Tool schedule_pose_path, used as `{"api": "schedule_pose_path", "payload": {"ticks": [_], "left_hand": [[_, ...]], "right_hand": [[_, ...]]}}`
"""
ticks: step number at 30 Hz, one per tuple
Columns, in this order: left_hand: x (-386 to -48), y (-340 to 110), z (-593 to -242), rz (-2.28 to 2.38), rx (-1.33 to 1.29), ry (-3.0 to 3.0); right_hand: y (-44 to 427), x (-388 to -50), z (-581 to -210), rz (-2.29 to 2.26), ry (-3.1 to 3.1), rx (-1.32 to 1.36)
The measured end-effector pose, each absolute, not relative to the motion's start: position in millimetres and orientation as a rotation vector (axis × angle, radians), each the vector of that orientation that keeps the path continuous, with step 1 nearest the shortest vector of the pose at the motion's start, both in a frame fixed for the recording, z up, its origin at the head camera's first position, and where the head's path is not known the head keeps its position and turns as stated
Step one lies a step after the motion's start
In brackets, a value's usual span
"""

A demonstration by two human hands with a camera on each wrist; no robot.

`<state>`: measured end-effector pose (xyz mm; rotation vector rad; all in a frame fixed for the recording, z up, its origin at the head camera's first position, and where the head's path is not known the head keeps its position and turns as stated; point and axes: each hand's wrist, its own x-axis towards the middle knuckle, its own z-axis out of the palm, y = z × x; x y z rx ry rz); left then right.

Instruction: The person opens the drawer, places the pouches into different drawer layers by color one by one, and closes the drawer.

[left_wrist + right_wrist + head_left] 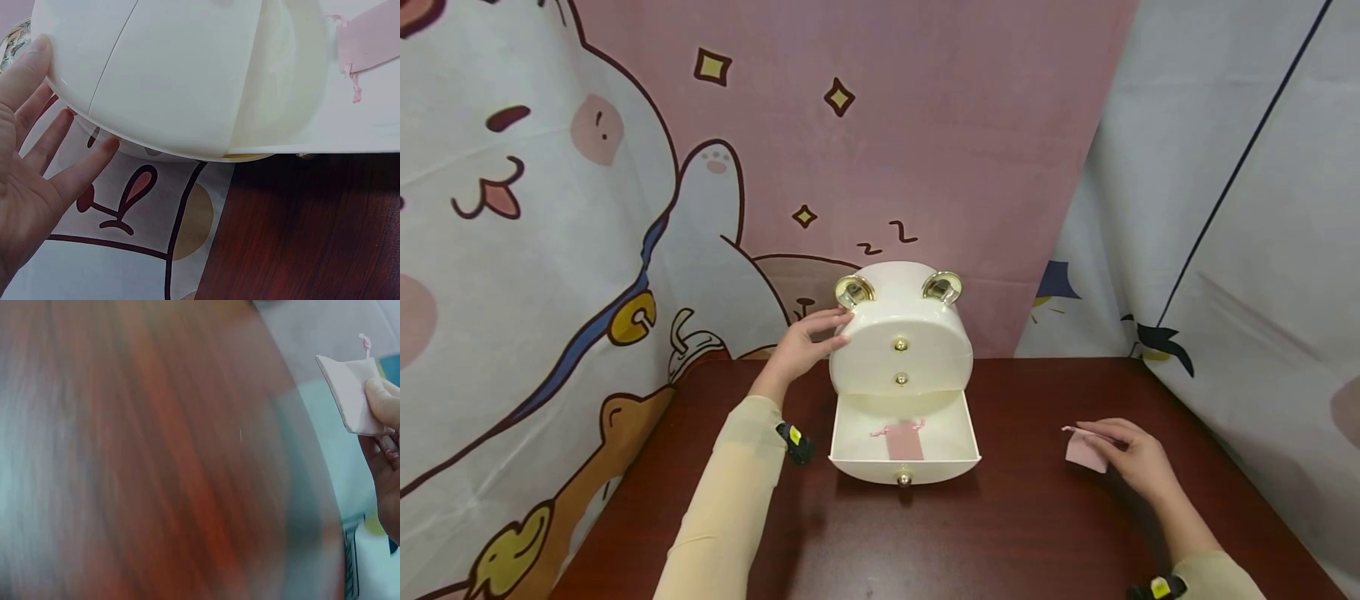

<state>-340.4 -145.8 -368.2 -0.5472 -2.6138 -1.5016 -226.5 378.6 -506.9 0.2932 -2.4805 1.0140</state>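
A white drawer box (pixel 901 358) with gold ears and gold knobs stands on the table, its bottom drawer (pixel 857 433) pulled out. One pink drawstring pouch (pixel 904 442) lies flat in that drawer; part of it also shows in the left wrist view. My left hand (pixel 805 346) touches the box's left side near the ear, its fingers fairly straight and spread in the left wrist view. Out to the right, above the table, my right hand (pixel 1138 458) pinches a second small pink drawstring pouch (pixel 1084 452) between thumb and fingers. That pouch (pixel 353 397) hangs apart from the box.
The dark red wooden table (pixel 1000 533) runs back to a printed cloth (pixel 970 150) close behind the box. Another cloth wall (pixel 1262 250) borders the table's right side. The open drawer juts toward the front, its knob (pixel 904 480) foremost.
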Motion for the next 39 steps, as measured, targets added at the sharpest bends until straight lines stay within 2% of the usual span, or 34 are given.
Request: {"api": "schedule_pose_path", "payload": {"ticks": [6, 19, 31, 34, 39], "left_hand": [[-340.8, -146.3, -369.0, -1.51, -0.547, -2.611], [-341.1, -146.7, -368.8, -1.504, -0.556, -2.607], [-340.0, -146.2, -367.2, -1.504, -0.553, -2.61], [-339.8, -146.2, -366.9, -1.504, -0.548, -2.617], [-339.8, -146.3, -367.4, -1.5, -0.547, -2.619]], "right_hand": [[346.5, -238.7, -499.0, 1.074, -2.481, 0.332], [266.0, -257.4, -467.1, 1.202, -2.318, 0.626], [197.2, -239.5, -412.1, 1.279, -2.229, 0.846], [187.0, -242.0, -412.3, 1.265, -2.228, 0.867], [181.5, -263.2, -437.4, 1.218, -2.23, 0.915]]}}
